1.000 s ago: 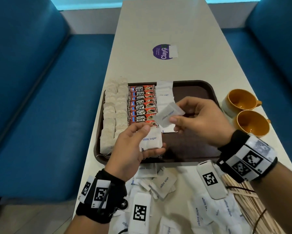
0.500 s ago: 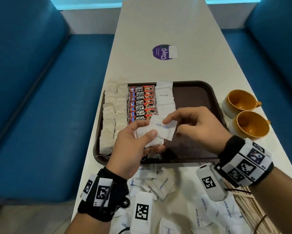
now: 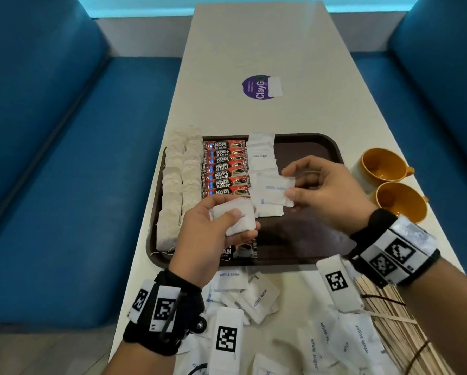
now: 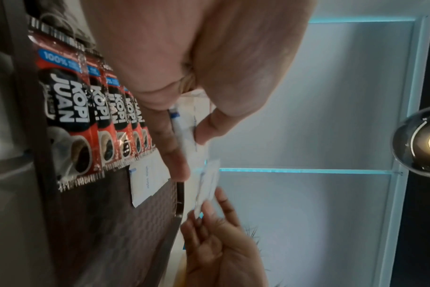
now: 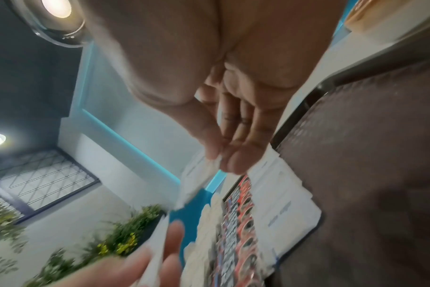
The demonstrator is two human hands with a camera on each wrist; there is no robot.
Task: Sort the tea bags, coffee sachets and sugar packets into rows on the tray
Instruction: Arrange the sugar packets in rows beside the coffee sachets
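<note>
Tray (image 3: 318, 147) on counter (image 3: 254, 50), dark brown, well filled on its left side. Two columns of tea bags (image 3: 182, 182) along the left edge, top ones spilling past the far rim. Next to them a neat row of red coffee sachets (image 3: 225, 169), overlapped; one more sachet (image 3: 240, 251) lying apart near the front rim, under the left hand. Right of the coffee, a sugar row (image 3: 262, 158) begun, overlapped, reaching roughly halfway down the tray.

Left hand (image 3: 216, 234) curled around a small stack of sugar packets (image 3: 237, 220), thumb pressed on top, held above the tray's front half. Right hand (image 3: 327, 193) pinching a single sugar packet (image 3: 275, 194) by its right edge between thumb and fingers, held flat just over the near end of the sugar row; cannot tell whether touching it yet.

Progress, as judged: tea and coffee rows look done, bar the stray sachet. Sugar well behind: a scatter of loose packets (image 3: 262, 296) lying on the counter in front of the tray. Right half of tray bare. Two orange cups (image 3: 383, 169) and wooden stirrers (image 3: 394, 320) off to the right, untouched.
</note>
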